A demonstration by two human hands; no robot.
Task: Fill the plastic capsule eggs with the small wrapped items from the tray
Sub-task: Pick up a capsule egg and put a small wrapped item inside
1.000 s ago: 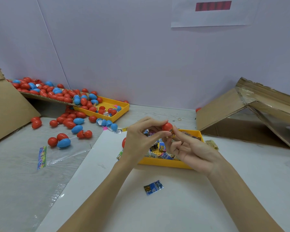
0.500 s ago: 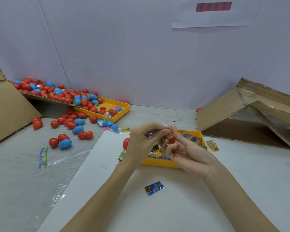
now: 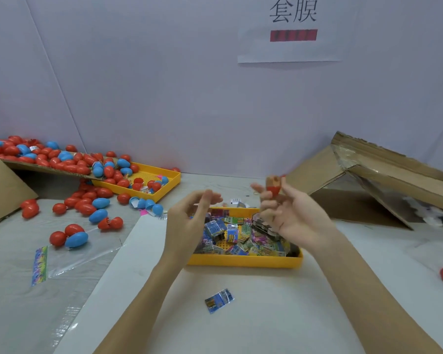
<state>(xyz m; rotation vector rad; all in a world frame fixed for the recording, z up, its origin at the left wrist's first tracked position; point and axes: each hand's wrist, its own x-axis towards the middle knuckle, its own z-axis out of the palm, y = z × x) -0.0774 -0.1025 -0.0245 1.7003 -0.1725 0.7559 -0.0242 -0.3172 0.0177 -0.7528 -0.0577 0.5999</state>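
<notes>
right hand (image 3: 294, 215) is pinching a red egg half (image 3: 275, 189) with a wrapper poking out, above the yellow tray (image 3: 243, 260); left hand (image 3: 189, 221) loose, holding nothing

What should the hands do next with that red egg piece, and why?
Probably bring the left hand back to the red egg half and close it. The right hand pinches that half with something brownish sticking out of it, though it is blurred. The left hand holds nothing that I can see.
</notes>
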